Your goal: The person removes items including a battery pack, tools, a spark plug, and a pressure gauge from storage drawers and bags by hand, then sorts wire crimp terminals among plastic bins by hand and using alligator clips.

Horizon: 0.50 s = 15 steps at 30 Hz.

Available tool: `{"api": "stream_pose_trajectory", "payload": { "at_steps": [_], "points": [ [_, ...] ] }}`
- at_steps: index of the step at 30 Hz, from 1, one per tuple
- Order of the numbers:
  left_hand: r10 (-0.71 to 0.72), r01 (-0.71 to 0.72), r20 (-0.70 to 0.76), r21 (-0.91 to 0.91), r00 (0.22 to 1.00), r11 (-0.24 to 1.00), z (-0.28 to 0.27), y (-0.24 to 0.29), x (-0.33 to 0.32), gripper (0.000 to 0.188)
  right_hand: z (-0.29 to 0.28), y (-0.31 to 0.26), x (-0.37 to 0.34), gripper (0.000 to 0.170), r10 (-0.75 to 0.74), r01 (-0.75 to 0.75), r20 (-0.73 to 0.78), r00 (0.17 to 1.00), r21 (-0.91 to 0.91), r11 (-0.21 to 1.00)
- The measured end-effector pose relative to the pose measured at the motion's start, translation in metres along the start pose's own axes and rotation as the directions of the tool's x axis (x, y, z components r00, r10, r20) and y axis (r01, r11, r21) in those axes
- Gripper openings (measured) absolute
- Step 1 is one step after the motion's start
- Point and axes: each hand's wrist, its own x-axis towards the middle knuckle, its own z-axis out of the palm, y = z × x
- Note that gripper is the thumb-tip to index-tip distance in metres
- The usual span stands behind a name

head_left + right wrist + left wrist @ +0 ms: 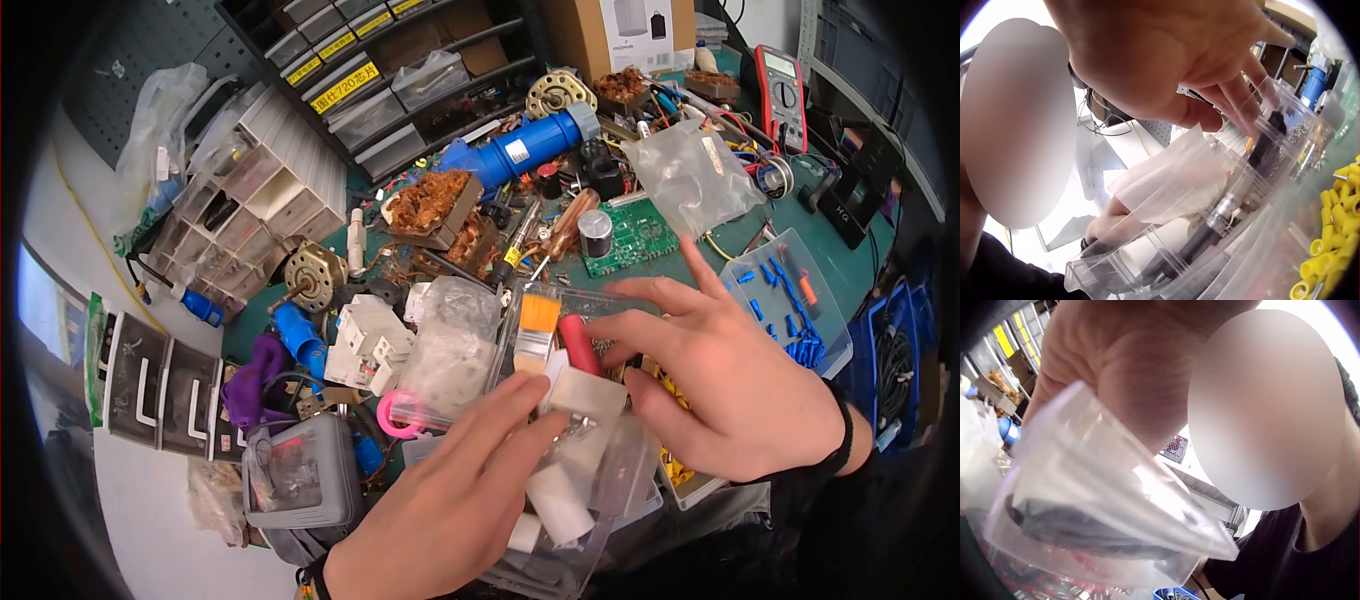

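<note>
A clear divided box [625,450] holds a flat brush with orange bristles [538,315], a red cylinder [578,345], a white roll [560,503] and a small translucent bag of metal pieces [590,400]. My left hand [440,490] lies over the box's left side, fingers extended, fingertips at the bag and the brush's lower end. From the right, my right hand [740,385] reaches over the box with fingers spread, one fingertip beside the red cylinder; contact is unclear. The right wrist view shows the bag [1172,178] below the right hand [1166,62]. Clear plastic [1097,506] stands near the left hand [1129,369].
Right of the box are a tray of blue connectors [840,345] and yellow connectors [678,470]. Behind lie a green circuit board [640,235], a blue cylinder [530,150] and a plastic bag [690,175]. A grey case [300,470] and drawer units [165,390] stand at left.
</note>
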Motion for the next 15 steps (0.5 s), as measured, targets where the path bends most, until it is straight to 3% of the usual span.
{"api": "stream_pose_trajectory", "payload": {
  "at_steps": [1, 5, 7, 11, 15],
  "points": [
    [-0.020, 0.020, 0.007, 0.007, 1.000, 1.000, 0.004, -0.002, 0.002, 0.035, -0.002, 0.002, 0.001, 0.040, 0.016, -0.020, 0.032, 0.999, 0.118, 0.993],
    [-0.033, 0.036, 0.028, -0.099, 0.999, 0.994, 0.010, -0.011, 0.002, 0.045, -0.001, 0.007, 0.003, 0.038, 0.097, -0.098, 0.016, 0.995, 0.171, 0.980],
    [0.030, -0.030, -0.011, -0.078, 1.000, 0.996, 0.012, -0.018, 0.003, 0.044, 0.001, 0.008, 0.003, 0.037, -0.036, 0.031, -0.052, 0.998, -0.099, 0.995],
    [0.031, -0.030, 0.012, -0.073, 0.999, 0.997, 0.012, -0.018, 0.003, 0.047, 0.014, -0.003, 0.003, 0.040, -0.022, 0.015, -0.037, 0.999, -0.176, 0.984],
    [-0.048, 0.037, -0.059, -0.185, 0.997, 0.982, 0.012, -0.015, 0.001, 0.043, 0.018, -0.001, 0.008, 0.042, -0.024, 0.018, -0.038, 0.999, -0.152, 0.988]
  ]
}}
